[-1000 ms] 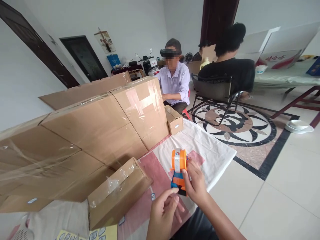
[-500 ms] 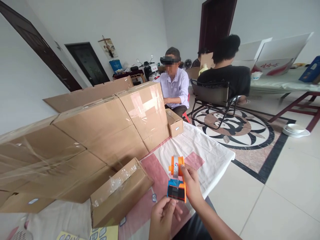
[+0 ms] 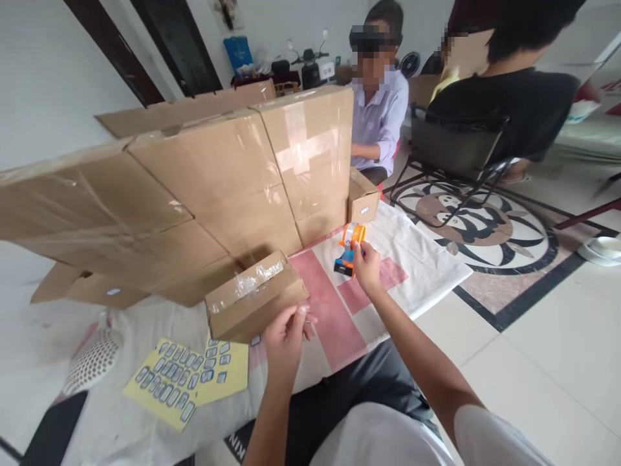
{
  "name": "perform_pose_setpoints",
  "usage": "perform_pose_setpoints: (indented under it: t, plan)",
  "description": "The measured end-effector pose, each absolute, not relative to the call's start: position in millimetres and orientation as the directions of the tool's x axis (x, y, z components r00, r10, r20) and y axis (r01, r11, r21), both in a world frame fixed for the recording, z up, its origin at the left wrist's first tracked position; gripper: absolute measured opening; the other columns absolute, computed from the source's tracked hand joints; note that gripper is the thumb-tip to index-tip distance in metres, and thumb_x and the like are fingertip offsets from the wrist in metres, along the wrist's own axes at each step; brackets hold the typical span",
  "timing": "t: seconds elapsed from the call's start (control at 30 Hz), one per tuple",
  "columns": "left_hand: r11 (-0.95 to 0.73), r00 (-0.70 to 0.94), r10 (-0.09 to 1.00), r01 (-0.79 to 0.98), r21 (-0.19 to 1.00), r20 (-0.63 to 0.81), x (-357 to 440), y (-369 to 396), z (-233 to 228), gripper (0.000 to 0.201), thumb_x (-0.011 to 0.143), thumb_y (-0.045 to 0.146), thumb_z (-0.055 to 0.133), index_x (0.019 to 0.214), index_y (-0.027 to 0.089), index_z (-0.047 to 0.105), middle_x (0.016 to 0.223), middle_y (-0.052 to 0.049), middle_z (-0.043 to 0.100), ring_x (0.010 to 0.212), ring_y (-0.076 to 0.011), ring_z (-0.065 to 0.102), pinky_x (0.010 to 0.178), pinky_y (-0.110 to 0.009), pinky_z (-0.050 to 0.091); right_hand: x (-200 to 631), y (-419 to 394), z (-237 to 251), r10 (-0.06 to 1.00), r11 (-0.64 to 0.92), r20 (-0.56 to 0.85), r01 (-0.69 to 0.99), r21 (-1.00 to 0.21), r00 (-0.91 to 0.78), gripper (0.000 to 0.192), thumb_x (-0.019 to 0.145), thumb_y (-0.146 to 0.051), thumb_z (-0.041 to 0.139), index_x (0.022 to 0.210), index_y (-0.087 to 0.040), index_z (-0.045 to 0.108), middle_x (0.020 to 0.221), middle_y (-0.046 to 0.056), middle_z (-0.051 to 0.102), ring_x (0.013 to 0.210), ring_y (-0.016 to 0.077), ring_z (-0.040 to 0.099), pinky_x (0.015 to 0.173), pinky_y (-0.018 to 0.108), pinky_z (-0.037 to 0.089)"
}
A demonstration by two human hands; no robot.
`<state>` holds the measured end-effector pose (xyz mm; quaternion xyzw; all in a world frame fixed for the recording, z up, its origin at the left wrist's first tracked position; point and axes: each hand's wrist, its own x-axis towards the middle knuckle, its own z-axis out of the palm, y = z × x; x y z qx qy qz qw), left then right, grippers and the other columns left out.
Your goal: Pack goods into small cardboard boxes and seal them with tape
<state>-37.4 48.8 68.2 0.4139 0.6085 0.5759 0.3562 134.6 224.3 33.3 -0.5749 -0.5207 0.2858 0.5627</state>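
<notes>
An orange and blue tape dispenser [image 3: 345,262] with a roll on it is gripped in my right hand [image 3: 369,266], over the red and white cloth on the table. My left hand [image 3: 287,330] is closed with thumb and finger pinched together; whatever is between them is too small or clear to make out. Just beyond that hand lies a closed cardboard box [image 3: 257,298], with shiny clear tape along its top. Yellow sticker sheets [image 3: 220,382] with several small labels lie to the left of my left forearm.
A wall of taped cardboard boxes [image 3: 218,168] runs along the table's far side. A small box [image 3: 363,197] stands at its right end. A white perforated item [image 3: 94,359] lies at the left. One person [image 3: 381,97] sits opposite, another [image 3: 504,103] in a chair.
My right hand has carried the tape dispenser forward, away from my left hand. My left hand has moved slightly left, close to the box. The view has tilted down.
</notes>
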Motion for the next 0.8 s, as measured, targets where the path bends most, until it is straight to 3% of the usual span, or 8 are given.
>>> perform_pose_setpoints:
  t: [0.1,0.17,0.27,0.3,0.37,0.47,0.63,0.8]
  plan:
    - [-0.042,-0.464,0.883,0.080,0.996,0.074,-51.5,52.9,75.9,0.035,0.091,0.049,0.066,0.089,0.015,0.075,0.071,-0.004,0.074,0.046,-0.0104,0.056,0.048,-0.024,0.051,133.9,249.3,7.5,0.951,0.125,0.192,0.267,-0.956,0.241,0.043,0.085,-0.058,0.060,0.066,-0.021,0.052,0.063,0.002,0.055,0.064,0.0183,0.052,0.063,0.032,0.043]
    - [-0.056,-0.487,0.869,0.078,0.995,0.087,-56.3,51.9,75.9,0.034,0.092,0.048,0.066,0.091,0.015,0.076,0.071,-0.003,0.074,0.046,-0.0102,0.056,0.048,-0.023,0.050,136.3,250.0,5.0,0.938,0.128,0.199,0.247,-0.960,0.285,0.038,0.083,-0.056,0.061,0.084,-0.018,0.061,0.086,0.009,0.066,0.081,0.0228,0.061,0.071,0.034,0.048]
    - [-0.060,-0.513,0.853,0.086,0.994,0.096,-61.3,47.5,77.2,0.035,0.092,0.049,0.066,0.092,0.016,0.076,0.072,-0.003,0.074,0.046,-0.0101,0.055,0.048,-0.023,0.050,135.6,231.0,27.3,0.888,0.214,0.284,0.221,-0.951,0.362,0.041,0.087,-0.052,0.059,0.111,-0.019,0.061,0.123,0.014,0.062,0.112,0.0263,0.059,0.089,0.039,0.050]
    - [-0.057,-0.522,0.848,0.093,0.994,0.098,-62.7,46.0,78.8,0.035,0.092,0.050,0.066,0.092,0.016,0.076,0.072,-0.003,0.075,0.046,-0.0102,0.055,0.048,-0.024,0.050,131.9,220.7,40.4,0.898,0.285,0.336,0.209,-0.936,0.282,0.037,0.089,-0.050,0.060,0.110,-0.020,0.063,0.123,0.013,0.062,0.112,0.0257,0.059,0.091,0.040,0.050]
    - [-0.044,-0.526,0.845,0.114,0.993,0.097,-65.0,43.0,83.0,0.035,0.093,0.050,0.064,0.093,0.017,0.076,0.074,-0.003,0.075,0.047,-0.0105,0.056,0.049,-0.024,0.050,118.2,197.2,70.4,0.888,0.459,0.452,0.134,-0.878,-0.080,0.027,0.092,-0.045,0.063,0.101,-0.021,0.069,0.109,0.009,0.066,0.103,0.0236,0.063,0.091,0.039,0.050]
    - [-0.033,-0.515,0.848,0.183,0.983,0.125,-66.2,38.4,89.7,0.034,0.096,0.049,0.062,0.090,0.018,0.077,0.075,-0.003,0.075,0.050,-0.0114,0.057,0.053,-0.025,0.051,89.4,165.9,110.8,0.652,0.620,0.537,-0.032,-0.784,-0.536,0.020,0.091,-0.039,0.074,0.101,-0.022,0.075,0.107,0.008,0.067,0.104,0.0232,0.065,0.093,0.039,0.051]
    - [-0.064,-0.569,0.793,0.281,0.958,0.219,-65.7,30.1,90.0,0.032,0.098,0.046,0.061,0.086,0.020,0.077,0.064,0.000,0.069,0.051,-0.0109,0.057,0.055,-0.023,0.049,60.2,152.3,139.9,0.443,0.732,0.556,-0.074,-0.677,-0.703,0.005,0.093,-0.021,0.070,0.093,-0.023,0.075,0.118,0.008,0.064,0.115,0.0226,0.061,0.102,0.042,0.047]
    - [-0.115,-0.604,0.786,0.066,0.991,0.131,-65.9,25.6,75.7,0.036,0.093,0.048,0.068,0.111,0.017,0.073,0.090,-0.007,0.079,0.048,-0.0081,0.054,0.050,-0.023,0.048,46.0,166.7,144.7,0.348,0.778,0.517,-0.068,-0.625,-0.782,0.016,0.094,-0.013,0.065,0.083,-0.021,0.073,0.120,0.007,0.060,0.121,0.0237,0.053,0.107,0.045,0.041]
